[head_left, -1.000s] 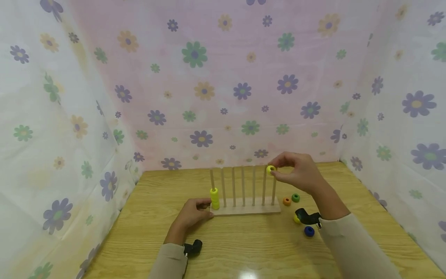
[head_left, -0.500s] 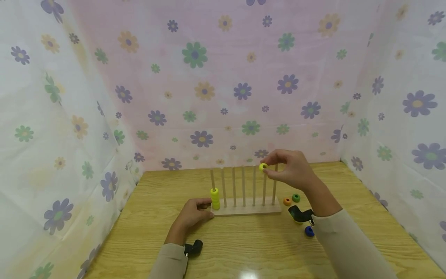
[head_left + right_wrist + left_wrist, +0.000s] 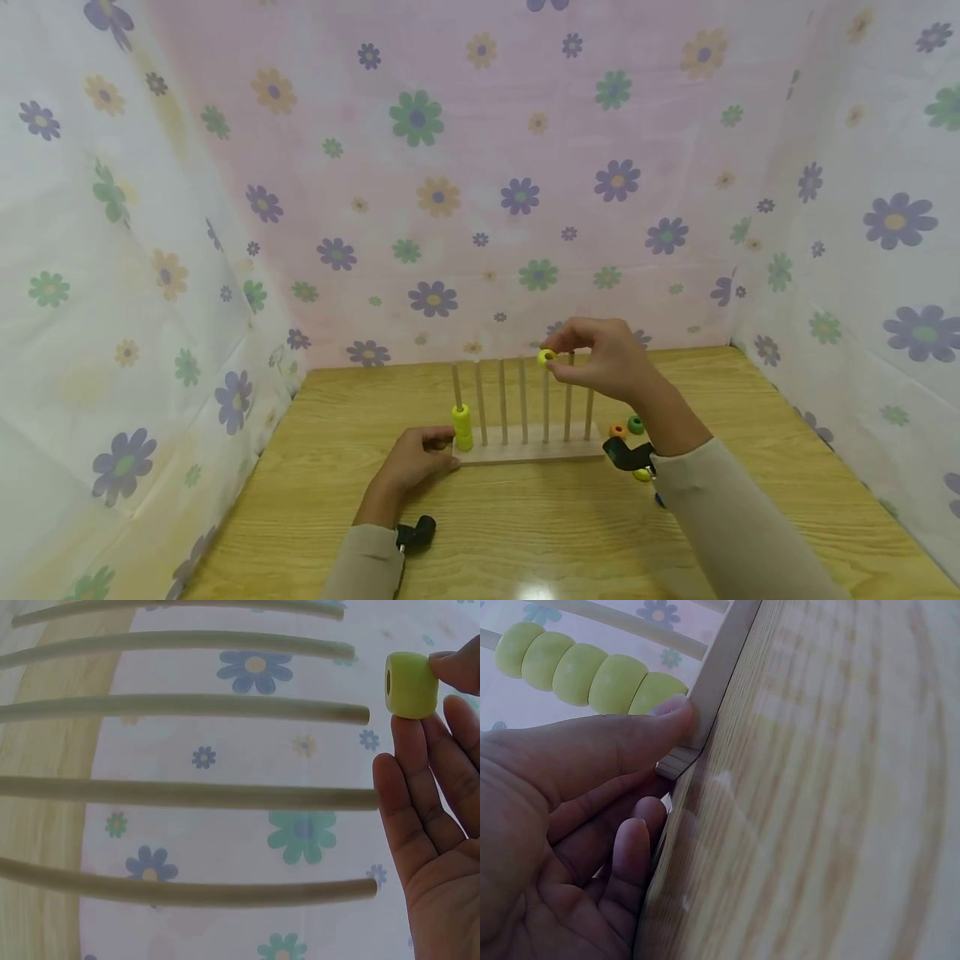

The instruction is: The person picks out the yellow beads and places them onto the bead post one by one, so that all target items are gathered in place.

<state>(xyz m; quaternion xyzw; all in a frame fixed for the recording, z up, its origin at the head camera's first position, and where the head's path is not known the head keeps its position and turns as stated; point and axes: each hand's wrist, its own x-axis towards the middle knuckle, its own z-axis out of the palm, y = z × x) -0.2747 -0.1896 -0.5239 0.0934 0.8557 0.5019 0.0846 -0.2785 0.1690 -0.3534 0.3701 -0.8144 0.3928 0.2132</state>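
Observation:
A wooden base (image 3: 525, 451) carries a row of upright pegs. On its leftmost peg sits a stack of several yellow beads (image 3: 462, 428), seen large in the left wrist view (image 3: 580, 673). The left hand (image 3: 412, 457) grips the left end of the base, thumb on its edge (image 3: 592, 802). Between thumb and fingers the right hand (image 3: 606, 362) pinches one yellow bead (image 3: 547, 357), held at the height of the peg tops. In the right wrist view that bead (image 3: 412, 685) is off the pegs, its hole facing the peg ends.
Right of the base, an orange bead (image 3: 617, 431), a green bead (image 3: 636, 425), a yellow bead (image 3: 642, 475) and a partly hidden blue bead (image 3: 660, 500) lie on the wooden table (image 3: 517, 533). Flowered cloth (image 3: 480, 167) hangs behind and at both sides.
The right hand has moved left along the peg tops with its yellow bead, from the right end toward the middle pegs. The left hand has stayed on the base.

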